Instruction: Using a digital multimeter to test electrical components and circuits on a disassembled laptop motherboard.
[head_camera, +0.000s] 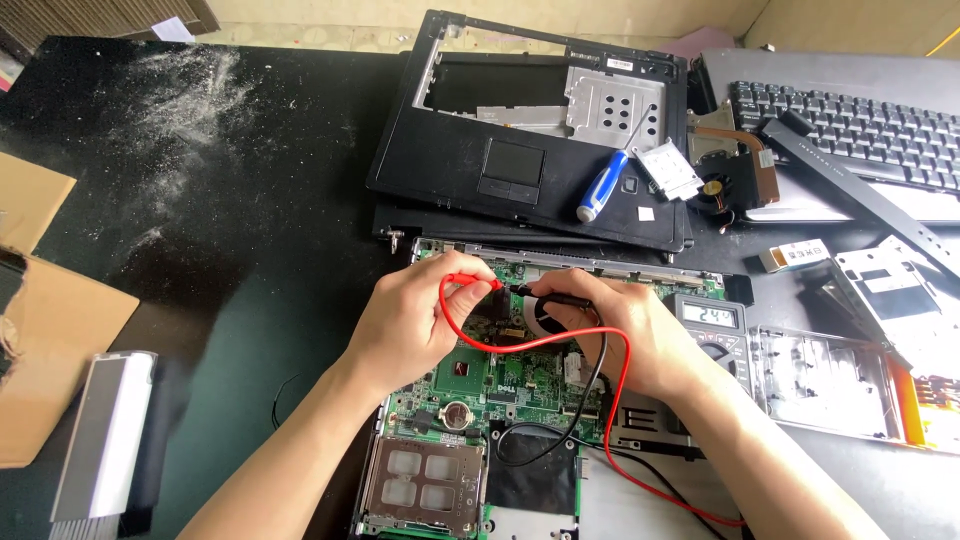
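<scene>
Circuit-board probing, mid-frame: left hand (410, 320) fingers pinching red probe (468, 281), right hand (625, 335) fingers gripping black probe (555, 297), both tips on green motherboard (480, 385); multimeter (712, 330) just right; steady contact judged needed.

The motherboard (520, 385) was green; one multimeter probe (472, 281) and its lead were red, the other probe (556, 297) black. The screwdriver (603, 186) had a blue-and-white handle. The tabletop (230, 230) was black, dusted with perhaps white powder.
</scene>
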